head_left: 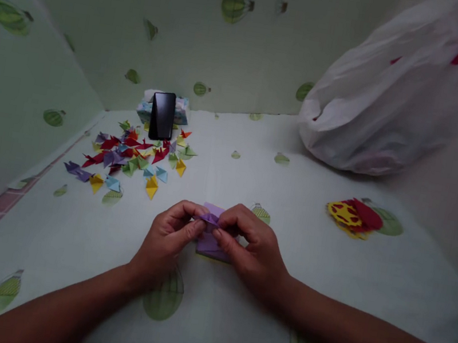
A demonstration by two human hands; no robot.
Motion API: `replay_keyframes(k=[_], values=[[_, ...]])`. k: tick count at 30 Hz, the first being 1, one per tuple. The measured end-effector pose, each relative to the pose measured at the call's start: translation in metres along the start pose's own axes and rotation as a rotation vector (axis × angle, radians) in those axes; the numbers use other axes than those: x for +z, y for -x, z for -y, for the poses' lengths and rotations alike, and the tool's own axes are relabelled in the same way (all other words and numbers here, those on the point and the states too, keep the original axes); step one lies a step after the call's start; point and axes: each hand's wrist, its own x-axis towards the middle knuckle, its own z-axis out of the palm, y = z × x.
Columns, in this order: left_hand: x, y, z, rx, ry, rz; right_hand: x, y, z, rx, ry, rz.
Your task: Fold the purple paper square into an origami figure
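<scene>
Both of my hands meet over a small purple paper piece in the middle of the pale sheet. My left hand pinches its left end between thumb and forefinger. My right hand pinches its right end, fingers curled. Under the hands lies a small stack of purple paper squares, partly hidden by my fingers.
A pile of several folded paper pieces in red, purple, yellow, green and blue lies at the back left. A black phone stands against a tissue pack. A white plastic bag sits at the back right. Red and yellow papers lie on the right.
</scene>
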Motion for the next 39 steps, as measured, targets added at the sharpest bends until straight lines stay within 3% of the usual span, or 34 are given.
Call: replay_keyframes(k=[7, 16, 28, 39], values=[[-0.0023, 0.0018, 0.0036, -0.007, -0.024, -0.031, 0.0024, -0.0006, -0.0009, 0.195, -0.201, 0.011], [0.0035, 0.0006, -0.0048, -0.056, -0.101, -0.056, -0.0012, -0.0021, -0.0003, 0.121, -0.107, 0.037], [0.0002, -0.0004, 0.0027, -0.118, -0.02, -0.067, -0.0012, -0.0037, -0.0003, 0.182, -0.263, 0.1], [0.0008, 0.0001, 0.0014, -0.103, -0.026, -0.025, -0.0021, -0.0032, 0.0007, 0.161, -0.132, 0.114]])
